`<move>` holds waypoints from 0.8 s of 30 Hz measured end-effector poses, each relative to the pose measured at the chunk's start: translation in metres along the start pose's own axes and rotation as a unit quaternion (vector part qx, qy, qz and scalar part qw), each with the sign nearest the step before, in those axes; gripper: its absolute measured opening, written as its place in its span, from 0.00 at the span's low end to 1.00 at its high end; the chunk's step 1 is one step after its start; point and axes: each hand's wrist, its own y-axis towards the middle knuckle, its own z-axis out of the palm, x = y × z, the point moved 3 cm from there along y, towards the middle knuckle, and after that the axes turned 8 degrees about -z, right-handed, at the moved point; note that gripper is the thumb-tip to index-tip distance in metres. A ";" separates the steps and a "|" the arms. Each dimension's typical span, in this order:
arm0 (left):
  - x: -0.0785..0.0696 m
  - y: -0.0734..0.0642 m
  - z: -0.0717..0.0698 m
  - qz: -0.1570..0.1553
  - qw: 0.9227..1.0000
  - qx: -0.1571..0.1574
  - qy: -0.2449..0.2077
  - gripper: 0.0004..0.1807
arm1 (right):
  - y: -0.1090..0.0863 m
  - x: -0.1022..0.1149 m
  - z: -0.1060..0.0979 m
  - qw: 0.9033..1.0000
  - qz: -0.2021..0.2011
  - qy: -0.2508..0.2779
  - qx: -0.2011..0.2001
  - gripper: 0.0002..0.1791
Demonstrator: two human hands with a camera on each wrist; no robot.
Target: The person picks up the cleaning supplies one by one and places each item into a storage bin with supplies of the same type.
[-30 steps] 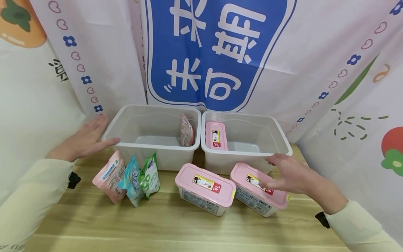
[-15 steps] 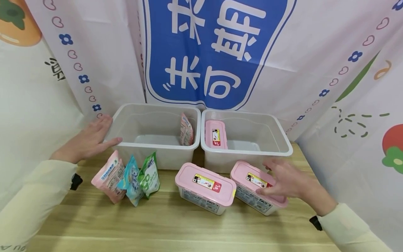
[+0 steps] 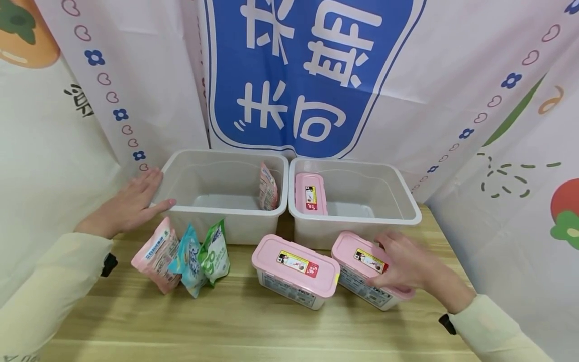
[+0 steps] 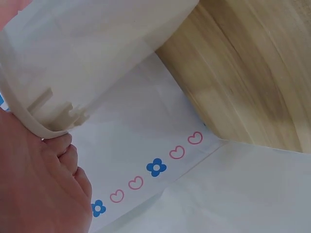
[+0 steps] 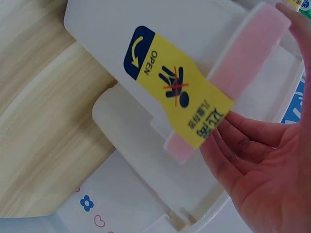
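Observation:
My left hand rests at the left end of the left grey-white bin, its thumb over the front rim. The left wrist view shows its fingers against the rim's outside. My right hand grips the right-hand white tub with a pink lid, thumb on the near side and fingers on the far side. The tub stands on the table; its yellow OPEN label faces the right wrist camera. Left of it stands another pink-lidded tub, untouched.
Pink, blue and green pouches stand before the left bin. Inside that bin leans a pink pouch. The right bin holds a pink-lidded tub. Printed cloth hangs behind the wooden table.
My right hand has come left and down from the right bin's front rim onto the right tub, its thumb now at the near side. The left hand stays at the left bin.

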 end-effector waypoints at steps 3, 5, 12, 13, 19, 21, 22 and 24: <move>0.000 0.000 0.001 -0.001 1.000 0.000 -0.001 0.52 | 0.001 0.001 0.001 1.000 0.004 0.011 0.008 0.47; 0.000 0.001 0.001 -0.002 1.000 -0.001 -0.003 0.52 | 0.001 0.002 0.003 1.000 0.005 0.012 0.011 0.46; 0.000 0.001 0.000 0.001 1.000 0.003 0.000 0.51 | 0.004 0.002 0.006 1.000 0.004 -0.002 0.002 0.44; 0.000 0.001 0.000 0.001 1.000 0.003 0.000 0.51 | 0.004 0.001 0.007 1.000 0.005 -0.002 0.000 0.44; 0.000 0.002 -0.001 0.003 1.000 0.006 0.001 0.51 | 0.003 0.001 0.009 1.000 0.010 0.001 -0.010 0.42; -0.001 0.002 -0.001 0.003 1.000 0.008 0.003 0.51 | 0.003 0.000 0.009 1.000 0.011 0.002 -0.013 0.43; -0.001 0.002 -0.002 0.002 1.000 0.010 0.004 0.51 | 0.003 0.000 0.010 1.000 0.010 0.001 -0.015 0.42; -0.001 0.002 -0.002 0.001 1.000 0.014 0.005 0.51 | 0.002 0.000 0.010 1.000 0.009 -0.001 -0.019 0.42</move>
